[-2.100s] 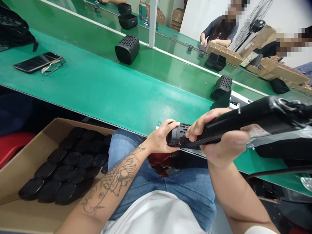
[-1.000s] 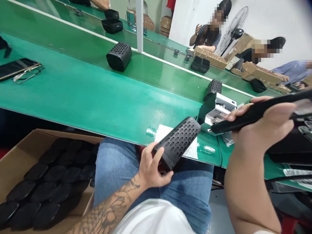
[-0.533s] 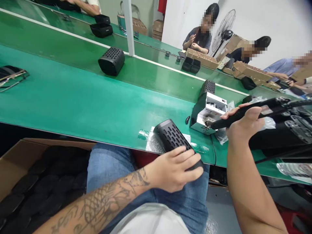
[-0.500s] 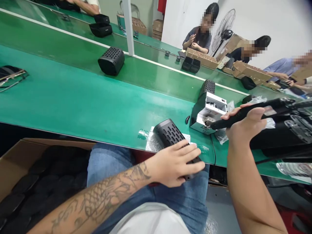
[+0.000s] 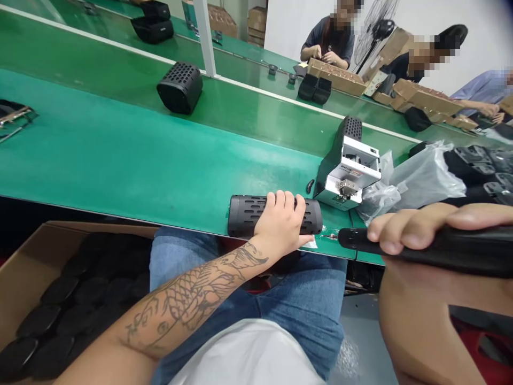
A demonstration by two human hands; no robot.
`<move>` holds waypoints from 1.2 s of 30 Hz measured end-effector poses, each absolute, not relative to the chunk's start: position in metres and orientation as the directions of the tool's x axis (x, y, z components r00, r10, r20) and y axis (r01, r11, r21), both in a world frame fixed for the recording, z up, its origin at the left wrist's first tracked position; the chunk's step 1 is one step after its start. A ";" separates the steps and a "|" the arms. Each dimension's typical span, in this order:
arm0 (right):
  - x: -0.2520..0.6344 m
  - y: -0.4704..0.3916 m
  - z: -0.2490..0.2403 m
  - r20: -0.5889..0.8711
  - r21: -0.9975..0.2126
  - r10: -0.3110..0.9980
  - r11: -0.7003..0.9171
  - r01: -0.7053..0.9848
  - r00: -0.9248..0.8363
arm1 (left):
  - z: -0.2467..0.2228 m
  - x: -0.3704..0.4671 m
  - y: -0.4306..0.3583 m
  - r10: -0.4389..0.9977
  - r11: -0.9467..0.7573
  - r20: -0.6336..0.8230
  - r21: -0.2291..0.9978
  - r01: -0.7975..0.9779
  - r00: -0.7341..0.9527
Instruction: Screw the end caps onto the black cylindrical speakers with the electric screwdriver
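A black perforated speaker housing [image 5: 242, 216] lies on its side along the near edge of the green table [image 5: 132, 166]. My left hand [image 5: 280, 224] is wrapped over its middle from above. At the right, my right hand [image 5: 417, 230] grips a black electric screwdriver [image 5: 360, 239], held level, its tip pointing left at the housing's right end with a small gap between. Behind the screwdriver stands a white and black screw feeder [image 5: 347, 179]. The far side of the housing is partly hidden by my left hand.
Another speaker housing [image 5: 180, 88] stands farther back on the belt. Plastic bags [image 5: 428, 174] and black parts lie at the right. A cardboard box [image 5: 30, 256] of black pieces sits at lower left. People work across the line, one person [image 5: 331, 40] behind a cardboard tray.
The housing has turned from slanting over the edge to lying level on the table, my left hand with it. My right hand has brought the screwdriver down from the feeder toward the housing's end.
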State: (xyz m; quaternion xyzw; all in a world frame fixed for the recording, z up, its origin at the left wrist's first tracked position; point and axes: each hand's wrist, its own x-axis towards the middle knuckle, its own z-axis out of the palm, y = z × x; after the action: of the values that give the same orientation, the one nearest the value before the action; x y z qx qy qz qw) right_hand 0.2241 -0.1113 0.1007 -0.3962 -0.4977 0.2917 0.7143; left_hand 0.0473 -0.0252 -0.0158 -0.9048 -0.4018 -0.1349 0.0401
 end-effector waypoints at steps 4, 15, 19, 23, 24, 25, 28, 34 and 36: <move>0.195 -0.096 0.098 0.475 -0.865 0.831 0.501 -0.018 0.290 | -0.015 0.048 -0.025 0.727 -0.666 0.264 0.041 0.745 0.634; 0.198 -0.076 0.054 0.601 -0.766 0.768 0.632 -0.114 0.223 | -0.015 0.048 -0.026 0.725 -0.668 0.269 0.048 0.743 0.634; 0.192 -0.074 0.055 0.602 -0.768 0.774 0.629 -0.123 0.196 | -0.015 0.049 -0.026 0.725 -0.665 0.274 0.041 0.746 0.632; 0.196 -0.069 0.058 0.535 -0.816 0.835 0.550 -0.177 0.131 | -0.015 0.049 -0.025 0.726 -0.663 0.273 0.035 0.748 0.631; 0.198 -0.068 0.059 0.517 -0.828 0.847 0.532 -0.179 0.124 | -0.015 0.049 -0.026 0.726 -0.663 0.271 0.036 0.747 0.632; 0.199 -0.067 0.059 0.502 -0.838 0.856 0.517 -0.175 0.127 | -0.015 0.049 -0.026 0.726 -0.664 0.269 0.037 0.747 0.632; 0.201 -0.066 0.058 0.471 -0.860 0.872 0.487 -0.152 0.133 | -0.014 0.049 -0.026 0.728 -0.664 0.259 0.041 0.746 0.634; 0.194 -0.072 0.062 0.420 -0.896 0.890 0.438 -0.073 0.178 | -0.013 0.048 -0.025 0.731 -0.667 0.240 0.056 0.743 0.639; 0.197 -0.075 0.070 0.408 -0.903 0.889 0.427 -0.053 0.210 | -0.013 0.048 -0.025 0.736 -0.664 0.234 0.060 0.746 0.636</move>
State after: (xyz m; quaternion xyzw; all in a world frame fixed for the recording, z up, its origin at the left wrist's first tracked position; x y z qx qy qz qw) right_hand 0.1967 -0.0747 0.0703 -0.4018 -0.5196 0.3536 0.6660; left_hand 0.0483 -0.0251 -0.0126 -0.9041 -0.4096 -0.1201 0.0211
